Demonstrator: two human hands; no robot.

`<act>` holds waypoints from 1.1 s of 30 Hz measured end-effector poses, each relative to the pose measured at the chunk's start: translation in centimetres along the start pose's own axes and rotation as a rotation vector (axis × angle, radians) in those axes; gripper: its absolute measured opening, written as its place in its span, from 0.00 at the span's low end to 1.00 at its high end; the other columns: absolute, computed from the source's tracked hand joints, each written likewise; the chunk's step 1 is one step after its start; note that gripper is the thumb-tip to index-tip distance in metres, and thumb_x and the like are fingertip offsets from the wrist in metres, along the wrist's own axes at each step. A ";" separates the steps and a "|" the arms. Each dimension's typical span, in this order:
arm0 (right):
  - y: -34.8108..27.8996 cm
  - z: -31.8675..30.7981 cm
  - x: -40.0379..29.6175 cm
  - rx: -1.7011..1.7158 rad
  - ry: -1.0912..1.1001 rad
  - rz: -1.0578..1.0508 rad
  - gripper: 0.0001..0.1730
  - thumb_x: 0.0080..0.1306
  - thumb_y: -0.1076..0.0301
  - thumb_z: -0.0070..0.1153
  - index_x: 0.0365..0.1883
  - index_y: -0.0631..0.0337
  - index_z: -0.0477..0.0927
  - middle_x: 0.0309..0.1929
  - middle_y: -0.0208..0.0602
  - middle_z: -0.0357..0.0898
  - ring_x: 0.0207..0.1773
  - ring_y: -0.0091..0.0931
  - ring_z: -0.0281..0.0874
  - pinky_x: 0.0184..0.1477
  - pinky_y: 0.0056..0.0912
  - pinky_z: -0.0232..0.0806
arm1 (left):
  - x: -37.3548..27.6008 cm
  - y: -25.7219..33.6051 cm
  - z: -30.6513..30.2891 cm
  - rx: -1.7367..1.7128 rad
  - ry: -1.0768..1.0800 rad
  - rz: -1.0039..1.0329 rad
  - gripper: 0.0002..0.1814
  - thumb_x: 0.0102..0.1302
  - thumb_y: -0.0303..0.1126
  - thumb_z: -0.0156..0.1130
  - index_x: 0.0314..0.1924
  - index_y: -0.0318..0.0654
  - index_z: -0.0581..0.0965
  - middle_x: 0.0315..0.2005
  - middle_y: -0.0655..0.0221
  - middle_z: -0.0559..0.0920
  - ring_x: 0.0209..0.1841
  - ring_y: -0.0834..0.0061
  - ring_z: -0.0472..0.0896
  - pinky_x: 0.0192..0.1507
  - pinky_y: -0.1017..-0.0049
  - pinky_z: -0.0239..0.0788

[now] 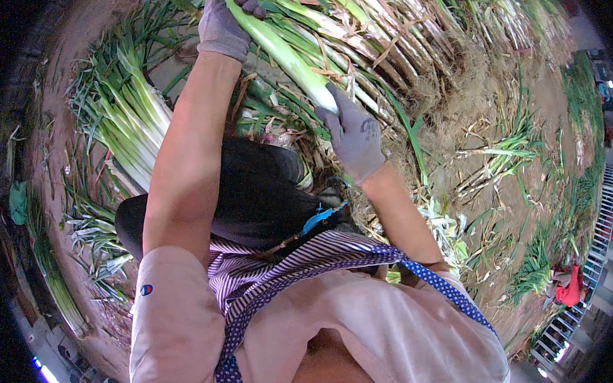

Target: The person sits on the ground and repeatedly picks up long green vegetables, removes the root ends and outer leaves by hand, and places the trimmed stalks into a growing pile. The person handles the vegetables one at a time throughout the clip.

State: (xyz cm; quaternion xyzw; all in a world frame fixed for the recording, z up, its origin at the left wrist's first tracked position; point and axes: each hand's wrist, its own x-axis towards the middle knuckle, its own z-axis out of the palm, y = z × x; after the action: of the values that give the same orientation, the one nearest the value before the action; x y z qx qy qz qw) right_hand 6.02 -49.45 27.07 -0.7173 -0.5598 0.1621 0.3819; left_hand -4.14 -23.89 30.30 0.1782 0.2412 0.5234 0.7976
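A thick stalk of a leek or large green onion (280, 47) stretches slantwise between my gloved hands, its pale root end towards the right. My left hand (224, 28), in a grey glove, is wrapped around the green upper part. At the white end, my right hand (356, 137) has its thumb and fingers closed on the stalk; the very tip is hidden by the glove. Just beyond lies a large heap of untrimmed stalks (376, 44) with dry outer leaves and tangled roots (463, 80). Left of my left forearm rests a bundle of clean, pale stalks (128, 125).
Peeled scraps (445, 230) lie beside my right elbow. A few loose stalks (500, 165) are on the dirt floor at right. Another bundle (59, 288) lies far left. A person in red (569, 288) is near a metal railing (601, 217) at far right.
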 end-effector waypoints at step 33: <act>3.1 -4.4 -4.6 0.202 -0.350 0.485 0.24 0.62 0.51 0.52 0.40 0.67 0.75 0.24 0.32 0.73 0.26 0.23 0.68 0.31 0.29 0.61 | 0.2 -1.4 -3.0 0.282 0.135 0.005 0.17 0.64 0.47 0.54 0.44 0.42 0.70 0.40 0.62 0.76 0.42 0.62 0.73 0.44 0.55 0.65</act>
State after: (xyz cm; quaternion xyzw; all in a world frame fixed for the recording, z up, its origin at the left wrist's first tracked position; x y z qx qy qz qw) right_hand 9.57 -55.55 26.86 -0.7495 -0.4105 0.4244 0.2993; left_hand -4.73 -24.15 27.02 0.2535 0.3648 0.4971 0.7454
